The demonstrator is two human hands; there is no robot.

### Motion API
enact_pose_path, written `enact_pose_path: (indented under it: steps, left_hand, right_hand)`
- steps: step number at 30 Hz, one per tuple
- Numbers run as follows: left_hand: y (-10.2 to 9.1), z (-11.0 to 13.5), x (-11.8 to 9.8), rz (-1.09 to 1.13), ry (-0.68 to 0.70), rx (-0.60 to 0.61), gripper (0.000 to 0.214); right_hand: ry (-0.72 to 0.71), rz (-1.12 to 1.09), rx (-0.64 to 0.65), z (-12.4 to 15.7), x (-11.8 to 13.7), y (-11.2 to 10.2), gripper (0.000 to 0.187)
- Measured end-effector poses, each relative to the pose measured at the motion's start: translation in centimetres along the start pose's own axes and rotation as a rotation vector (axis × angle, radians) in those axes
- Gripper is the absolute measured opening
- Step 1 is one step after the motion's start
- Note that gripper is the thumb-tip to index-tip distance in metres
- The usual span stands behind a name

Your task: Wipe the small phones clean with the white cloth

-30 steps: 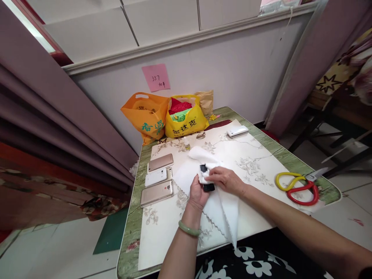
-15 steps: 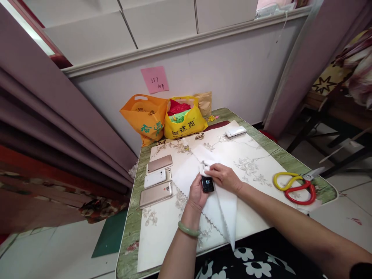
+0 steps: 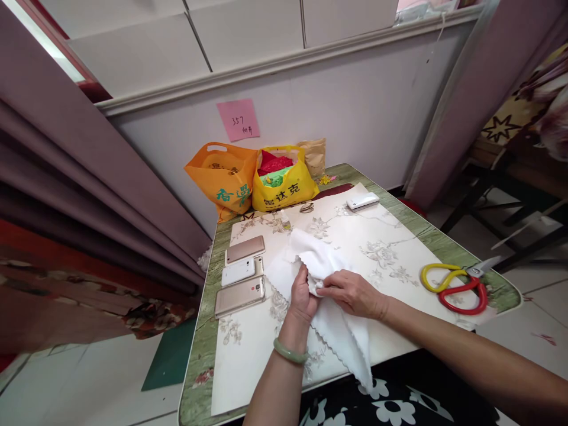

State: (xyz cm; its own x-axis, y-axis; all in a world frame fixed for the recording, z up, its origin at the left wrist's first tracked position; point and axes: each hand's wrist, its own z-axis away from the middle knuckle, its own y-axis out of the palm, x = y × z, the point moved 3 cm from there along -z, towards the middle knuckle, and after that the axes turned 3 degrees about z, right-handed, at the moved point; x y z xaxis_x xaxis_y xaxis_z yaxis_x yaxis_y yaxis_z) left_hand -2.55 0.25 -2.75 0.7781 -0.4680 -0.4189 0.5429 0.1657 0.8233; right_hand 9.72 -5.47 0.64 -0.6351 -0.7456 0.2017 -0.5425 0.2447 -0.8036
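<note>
"What's across the worktop (image 3: 202,349)?"
"The white cloth (image 3: 348,337), bunched between both hands; the left hand (image 3: 305,296) curls round it; the right hand (image 3: 352,293) pinches a fold."
"Anything inside?"
"Can't tell; cloth hides the left palm."

I count two hands, my left hand (image 3: 305,300) and right hand (image 3: 355,293), and one white cloth (image 3: 344,337). On one table (image 3: 199,340) I make out five phones: a rose-gold phone (image 3: 245,249), a white phone (image 3: 238,271), a partly covered phone (image 3: 259,265), a gold phone (image 3: 237,298) and a far white phone (image 3: 362,201). There are two printed bags, an orange bag (image 3: 226,180) and a yellow bag (image 3: 288,192), one brown packet (image 3: 314,158), one small bottle (image 3: 285,222), one pair of scissors (image 3: 461,294) and one bangle (image 3: 290,353).
</note>
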Motion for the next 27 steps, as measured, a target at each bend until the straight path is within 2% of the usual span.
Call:
enact_pose_path:
  steps: [2,5,9,11,13,15,19,22,25,27]
  left_hand:
    - [-0.1,-0.1,-0.1,0.027,-0.027,-0.018,0.022]
    - [-0.3,-0.2,-0.2,0.055,-0.059,-0.029,0.022]
    - [-0.6,0.0,0.0,0.011,-0.071,-0.013,0.021]
    - [-0.6,0.1,0.1,-0.007,-0.074,0.006,0.022]
    - [-0.5,0.2,0.1,-0.011,-0.062,0.017,0.021]
    - [-0.5,0.2,0.1,0.003,-0.043,0.019,0.020]
    - [-0.2,0.1,-0.1,0.027,-0.060,0.025,0.021]
    - [-0.1,0.0,-0.1,0.029,-0.078,0.020,0.023]
    - [-0.2,0.0,-0.1,0.021,-0.075,0.002,0.022]
    - [-0.3,0.1,0.0,-0.003,-0.065,-0.003,0.021]
  right_hand:
    - [-0.024,0.089,0.003,-0.6,-0.4,0.1,0.031]
    - [0.041,0.229,-0.036,-2.3,-1.8,0.9,0.030]
    - [0.246,0.343,-0.077,-4.2,-3.8,1.8,0.026]
    - [0.370,0.352,-0.104,-4.2,-4.3,1.8,0.024]
    - [0.423,0.330,-0.120,-3.5,-4.0,1.6,0.025]
    - [0.373,0.279,-0.121,-2.3,-3.0,1.4,0.026]
    - [0.168,0.155,-0.088,0.0,-0.8,0.7,0.027]
    - [0.090,0.119,-0.063,0.0,-0.6,0.5,0.029]
    - [0.101,0.178,-0.088,-1.5,-1.6,0.9,0.029]
    - [0.183,0.251,-0.110,-2.8,-2.5,1.3,0.027]
